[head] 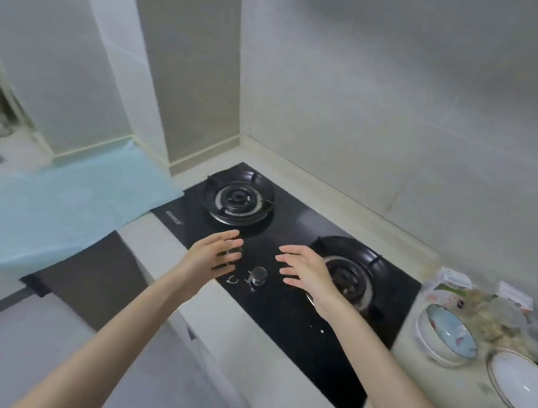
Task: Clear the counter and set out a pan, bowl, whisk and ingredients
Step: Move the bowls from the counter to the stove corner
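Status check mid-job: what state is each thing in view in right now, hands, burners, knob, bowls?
Left hand: open, holding nothing, above the hob.
Right hand: open, holding nothing, beside the near burner.
Far burner: unlit, nothing on it.
Near burner: unlit, no pan, partly hidden.
Knob: setting unreadable.
Patterned bowl: upright, empty, on the counter.
White bowl: upright, empty.
Blue mat: spread flat.

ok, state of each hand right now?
Left hand: open, holding nothing, over the hob.
Right hand: open, holding nothing.
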